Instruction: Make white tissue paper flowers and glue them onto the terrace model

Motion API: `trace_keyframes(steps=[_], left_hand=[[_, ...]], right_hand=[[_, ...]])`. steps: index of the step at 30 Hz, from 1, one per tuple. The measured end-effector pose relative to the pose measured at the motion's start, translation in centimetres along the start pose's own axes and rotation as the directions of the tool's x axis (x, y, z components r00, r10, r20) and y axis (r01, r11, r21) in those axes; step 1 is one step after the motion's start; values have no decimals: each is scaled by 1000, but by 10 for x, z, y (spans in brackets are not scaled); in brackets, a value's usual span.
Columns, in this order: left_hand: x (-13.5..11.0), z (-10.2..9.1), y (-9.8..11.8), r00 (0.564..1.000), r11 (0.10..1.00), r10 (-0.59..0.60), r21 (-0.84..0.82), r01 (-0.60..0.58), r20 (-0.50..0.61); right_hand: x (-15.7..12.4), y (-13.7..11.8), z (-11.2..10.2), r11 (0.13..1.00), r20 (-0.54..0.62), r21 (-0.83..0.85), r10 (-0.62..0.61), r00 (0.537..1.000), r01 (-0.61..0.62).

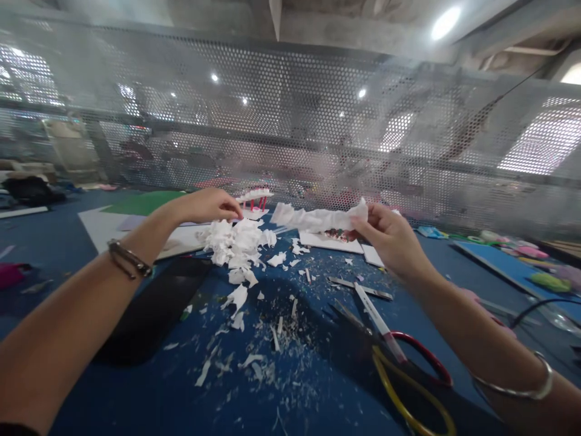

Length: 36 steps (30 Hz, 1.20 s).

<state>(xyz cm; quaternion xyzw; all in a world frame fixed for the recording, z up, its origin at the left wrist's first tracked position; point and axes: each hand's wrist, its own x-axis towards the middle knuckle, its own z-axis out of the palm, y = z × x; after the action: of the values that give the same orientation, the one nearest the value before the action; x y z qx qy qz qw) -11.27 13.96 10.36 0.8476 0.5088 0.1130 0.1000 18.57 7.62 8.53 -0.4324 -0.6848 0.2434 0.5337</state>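
Observation:
My right hand (389, 236) pinches one end of a white tissue strip (313, 218), which stretches out to the left above the table with its far end free. My left hand (216, 206) is over a heap of torn white tissue pieces (238, 242). Its fingers are bent and pressed together, and whatever they may hold is hidden. Smaller torn scraps (238, 298) trail from the heap toward me. Below my right hand lie scissors (385, 393) with one red and one yellow handle, and a white-handled tool (376, 318) beside a short metal strip (361, 288).
A black flat mat (158, 315) lies under my left forearm, near white sheets and a green sheet (143, 203). Behind the heap stands a small white model with red posts (258, 203). A blue board (499, 266) with colourful lumps is at right. A perforated metal screen (272, 121) closes the back.

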Motion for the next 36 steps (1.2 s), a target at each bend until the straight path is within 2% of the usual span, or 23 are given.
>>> trace_keyframes(steps=[5,11,15,17,23,26,31,34,36], left_hand=[[6,4,-26,991,987,-135,90,134,12],[9,7,-47,942,918,-330,253,305,60],[8,8,-52,907,888,-401,296,351,127],[8,8,-54,903,888,-406,296,353,140],[10,11,-58,925,906,-365,269,326,108],[7,11,-54,953,939,-284,232,254,107],[4,6,-20,999,987,-38,156,33,28],[3,5,5,995,985,78,155,-69,-54],[2,7,21,986,983,114,154,-95,-119]], right_hand=[[3,-5,-9,998,-105,-10,-67,992,66],[2,-14,-18,991,-179,-12,-136,974,136],[5,-22,-32,984,-292,30,-162,943,178],[7,-24,-38,978,-343,49,-172,923,201],[5,-27,-40,983,-295,59,-149,944,174],[3,-27,-33,992,-232,35,-111,966,122],[-3,-18,-11,1000,-7,-13,-20,1000,20],[-11,-10,7,999,138,-41,-16,990,22],[-16,-7,15,998,200,-51,-29,979,40]])
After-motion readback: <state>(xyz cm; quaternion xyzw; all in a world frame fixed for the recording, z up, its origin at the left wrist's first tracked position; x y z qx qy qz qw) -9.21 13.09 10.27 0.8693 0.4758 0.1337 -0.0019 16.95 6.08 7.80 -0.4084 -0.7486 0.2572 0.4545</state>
